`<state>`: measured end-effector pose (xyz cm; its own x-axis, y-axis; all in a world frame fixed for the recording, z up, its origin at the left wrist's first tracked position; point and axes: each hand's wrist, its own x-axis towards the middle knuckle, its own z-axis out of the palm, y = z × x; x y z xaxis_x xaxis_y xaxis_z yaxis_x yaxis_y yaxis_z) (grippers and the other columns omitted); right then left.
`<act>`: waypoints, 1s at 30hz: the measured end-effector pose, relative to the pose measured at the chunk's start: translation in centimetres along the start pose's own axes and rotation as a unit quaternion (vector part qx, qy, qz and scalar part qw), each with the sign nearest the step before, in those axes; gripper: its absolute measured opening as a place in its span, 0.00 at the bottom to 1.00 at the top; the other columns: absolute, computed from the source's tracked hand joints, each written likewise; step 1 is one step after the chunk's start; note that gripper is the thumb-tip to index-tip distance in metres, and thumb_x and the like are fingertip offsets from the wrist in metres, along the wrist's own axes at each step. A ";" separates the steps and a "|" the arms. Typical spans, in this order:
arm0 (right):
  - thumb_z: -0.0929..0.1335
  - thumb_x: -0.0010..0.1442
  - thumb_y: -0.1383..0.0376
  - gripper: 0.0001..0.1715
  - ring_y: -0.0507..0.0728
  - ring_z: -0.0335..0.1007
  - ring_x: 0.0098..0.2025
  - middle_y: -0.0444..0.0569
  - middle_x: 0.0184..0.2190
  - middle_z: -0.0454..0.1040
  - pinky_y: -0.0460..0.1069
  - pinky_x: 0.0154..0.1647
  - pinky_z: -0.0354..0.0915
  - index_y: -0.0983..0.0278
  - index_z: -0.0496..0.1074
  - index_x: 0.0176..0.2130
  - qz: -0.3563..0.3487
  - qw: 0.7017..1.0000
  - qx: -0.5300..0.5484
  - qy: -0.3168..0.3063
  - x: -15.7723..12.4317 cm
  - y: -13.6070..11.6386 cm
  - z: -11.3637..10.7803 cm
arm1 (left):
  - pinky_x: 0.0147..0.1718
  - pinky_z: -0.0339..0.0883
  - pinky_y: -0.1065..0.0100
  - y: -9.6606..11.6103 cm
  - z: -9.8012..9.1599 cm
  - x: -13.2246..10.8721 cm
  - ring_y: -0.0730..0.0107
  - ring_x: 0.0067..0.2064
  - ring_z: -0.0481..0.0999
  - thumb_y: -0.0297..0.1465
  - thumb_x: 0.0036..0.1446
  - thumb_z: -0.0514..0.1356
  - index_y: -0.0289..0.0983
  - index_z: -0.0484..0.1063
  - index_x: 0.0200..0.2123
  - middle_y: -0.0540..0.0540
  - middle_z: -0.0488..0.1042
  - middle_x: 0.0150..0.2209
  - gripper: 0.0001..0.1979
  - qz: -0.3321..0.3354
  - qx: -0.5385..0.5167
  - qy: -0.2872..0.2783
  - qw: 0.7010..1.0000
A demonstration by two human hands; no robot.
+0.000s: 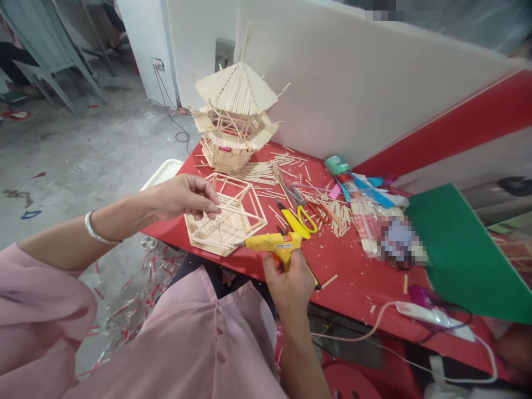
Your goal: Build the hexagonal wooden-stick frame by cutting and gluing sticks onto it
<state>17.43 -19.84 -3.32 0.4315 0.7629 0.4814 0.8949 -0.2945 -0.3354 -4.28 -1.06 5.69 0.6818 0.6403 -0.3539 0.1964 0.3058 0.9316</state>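
Observation:
My left hand [185, 197] pinches a thin wooden stick [236, 210] and lays it across the top of a hexagonal stick frame [226, 219] on the red table [344, 271]. My right hand [288, 285] grips a yellow glue gun [272, 244] with its nozzle pointing left at the frame's near edge. A finished stick pagoda [235, 119] stands behind the frame at the table's far corner.
Loose sticks [286, 166], yellow-handled scissors [301, 221] and pliers lie in the middle of the table. Packets of sticks [366, 219], coloured paper and a green sheet [461, 255] are to the right. A white cable and charger [432, 316] run along the near edge. A white wall panel backs the table.

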 end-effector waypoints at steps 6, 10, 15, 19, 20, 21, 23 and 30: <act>0.64 0.57 0.53 0.14 0.55 0.61 0.24 0.43 0.22 0.65 0.47 0.26 0.53 0.59 0.60 0.28 0.007 1.000 -0.010 -0.011 -0.1 0.1 0.3 | 0.21 0.68 0.77 -0.6 0.6 -0.9 0.76 0.25 0.76 0.24 0.44 0.70 0.34 0.75 0.29 0.48 0.78 0.25 0.08 0.007 -0.111 -0.037 0.993; 0.64 0.57 0.54 0.14 0.55 0.62 0.24 0.43 0.22 0.65 0.47 0.26 0.54 0.59 0.60 0.28 0.004 1.000 -0.015 -0.012 -0.2 0.1 0.4 | 0.22 0.68 0.77 -1.1 0.7 -1.2 0.78 0.24 0.73 0.23 0.46 0.69 0.34 0.78 0.37 0.49 0.78 0.27 0.11 0.018 -0.107 -0.030 0.994; 0.64 0.57 0.52 0.15 0.55 0.61 0.24 0.43 0.21 0.65 0.48 0.26 0.54 0.59 0.60 0.28 0.008 1.000 -0.009 -0.012 -0.3 0.1 0.5 | 0.23 0.66 0.77 -1.5 0.7 -1.2 0.79 0.24 0.71 0.25 0.50 0.67 0.33 0.78 0.34 0.49 0.75 0.25 0.05 0.017 -0.072 -0.022 0.997; 0.64 0.57 0.52 0.15 0.54 0.59 0.23 0.42 0.20 0.64 0.48 0.25 0.53 0.59 0.61 0.28 0.025 0.999 0.003 -0.021 -0.3 0.0 0.6 | 0.26 0.69 0.74 -1.5 0.9 -1.2 0.77 0.26 0.75 0.28 0.53 0.66 0.34 0.73 0.33 0.48 0.77 0.28 0.05 0.047 -0.098 -0.020 0.994; 0.64 0.57 0.52 0.15 0.54 0.59 0.23 0.41 0.20 0.63 0.48 0.25 0.52 0.59 0.61 0.28 0.030 0.999 0.005 -0.023 -0.3 0.0 0.6 | 0.26 0.69 0.74 -1.5 0.9 -1.2 0.75 0.27 0.76 0.29 0.53 0.66 0.34 0.71 0.34 0.48 0.78 0.29 0.06 0.050 -0.103 -0.022 0.993; 0.64 0.57 0.51 0.15 0.54 0.59 0.23 0.41 0.19 0.63 0.48 0.25 0.52 0.59 0.61 0.28 0.033 0.999 0.007 -0.027 -0.3 0.0 0.6 | 0.25 0.69 0.73 -1.4 1.0 -1.2 0.73 0.28 0.78 0.30 0.54 0.66 0.35 0.70 0.34 0.47 0.79 0.30 0.08 0.051 -0.105 -0.025 0.993; 0.64 0.57 0.51 0.15 0.54 0.59 0.23 0.41 0.19 0.63 0.48 0.25 0.52 0.59 0.61 0.28 0.038 0.999 0.011 -0.032 -0.3 0.0 0.6 | 0.23 0.68 0.73 -1.2 1.1 -1.2 0.68 0.30 0.80 0.31 0.53 0.66 0.36 0.67 0.34 0.45 0.80 0.32 0.10 0.046 -0.105 -0.032 0.993; 0.65 0.56 0.52 0.15 0.54 0.60 0.23 0.42 0.20 0.64 0.48 0.25 0.53 0.59 0.60 0.28 0.039 0.999 0.011 -0.034 -0.4 0.0 0.6 | 0.27 0.70 0.73 -0.7 1.6 -1.2 0.67 0.37 0.80 0.32 0.51 0.67 0.35 0.67 0.31 0.43 0.81 0.36 0.11 0.078 -0.079 0.002 0.994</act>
<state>17.17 -19.80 -3.95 0.4912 0.7750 0.3977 0.8553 -0.3428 -0.3885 -4.15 -3.18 5.57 0.6930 0.6908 -0.2063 -0.0251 0.3090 0.9507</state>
